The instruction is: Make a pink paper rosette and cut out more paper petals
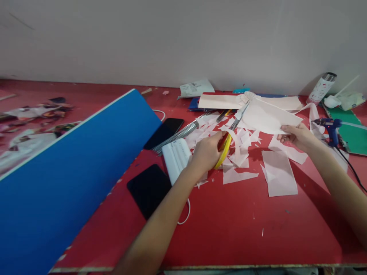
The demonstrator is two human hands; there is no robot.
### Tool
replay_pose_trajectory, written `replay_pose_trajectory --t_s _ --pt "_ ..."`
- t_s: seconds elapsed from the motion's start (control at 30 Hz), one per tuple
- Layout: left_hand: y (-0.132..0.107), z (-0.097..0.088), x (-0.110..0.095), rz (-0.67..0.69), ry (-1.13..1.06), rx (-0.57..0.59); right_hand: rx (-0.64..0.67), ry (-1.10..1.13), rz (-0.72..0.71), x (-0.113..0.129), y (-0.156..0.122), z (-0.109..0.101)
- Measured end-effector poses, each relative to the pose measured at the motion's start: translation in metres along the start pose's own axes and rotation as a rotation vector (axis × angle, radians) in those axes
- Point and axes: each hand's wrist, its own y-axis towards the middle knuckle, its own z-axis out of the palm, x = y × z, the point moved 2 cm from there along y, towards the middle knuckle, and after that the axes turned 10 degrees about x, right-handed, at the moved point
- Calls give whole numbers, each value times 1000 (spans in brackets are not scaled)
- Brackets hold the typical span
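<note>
My left hand [207, 152] is closed around the yellow handles of a pair of scissors [226, 149]. The blades point away from me, and their tips reach the left edge of a pale sheet of paper [268, 116]. Fingers and thumb of my right hand [299, 136] pinch the lower right corner of this sheet, holding it above the table. A narrow curled paper strip [237, 147] hangs beside the scissors. Many pale paper scraps [236, 175] lie under and around both hands. A rectangular paper piece [279, 173] rests nearer to me, below my right hand.
A blue board [86, 172] slants across the left side. Near it lie a black phone [163, 133], a dark tablet-like slab [149, 189], a white device [176, 158] and thin metal rods [183, 133]. At right are a blue glue gun [331, 130], a bottle [322, 88] and a green board [351, 130].
</note>
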Motion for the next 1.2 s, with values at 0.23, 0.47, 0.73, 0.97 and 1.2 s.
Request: replay_pose_trajectory --t_s 0.23,0.47,0.73,0.97,1.2 --pt "2 -6 4 107 180 87 15 -23 17 10 -3 -6" --pt "-1 -7 -1 74 309 99 13 0 23 8 -5 -17" --pt "-2 -8 -4 73 329 127 50 -29 46 8 -6 -19" --pt "-2 -8 -7 111 339 165 85 -93 97 9 -7 -21" --pt "-2 -7 -8 76 343 168 91 -148 105 13 -9 -16"
